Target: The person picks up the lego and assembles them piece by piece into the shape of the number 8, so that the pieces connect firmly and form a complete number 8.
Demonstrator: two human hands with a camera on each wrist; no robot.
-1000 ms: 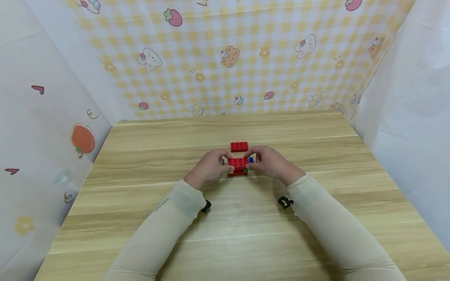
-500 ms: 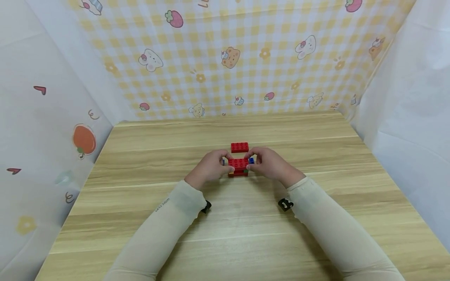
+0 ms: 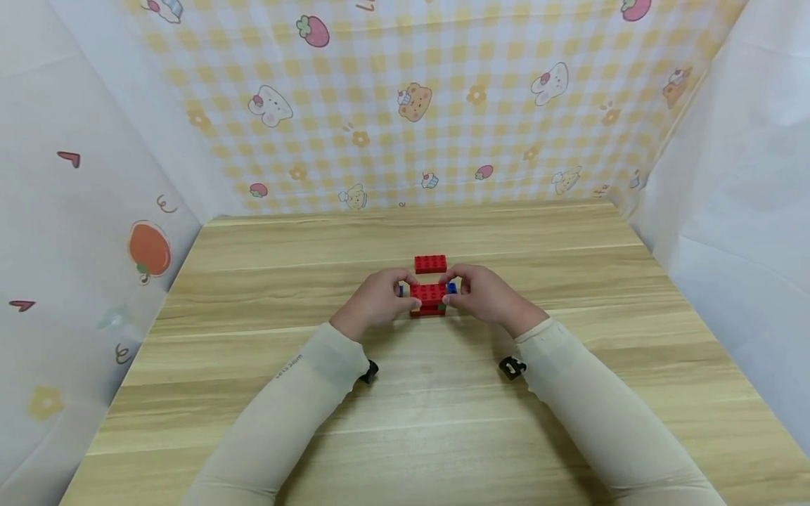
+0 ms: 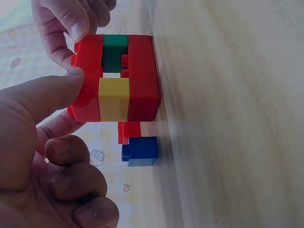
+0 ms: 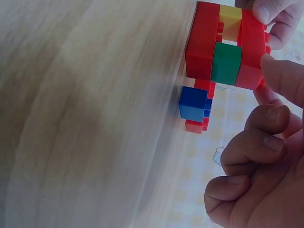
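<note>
Left hand [image 3: 376,299] and right hand [image 3: 487,295] pinch the ends of top red brick [image 3: 428,293], thumbs near, forefingers far. Three layers stacked, apparently seated: yellow brick [image 4: 114,99] left, green brick [image 5: 226,64] right, bottom red brick [image 4: 145,78] on table [image 3: 418,422]; hollow middle. Loose beyond: far red brick [image 3: 430,264], left blue brick [image 4: 143,148], right blue brick [image 5: 193,103].

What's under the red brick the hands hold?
A yellow block and a green block, with a gap between, on a lower red brick, whose top beneath them is covered.
</note>
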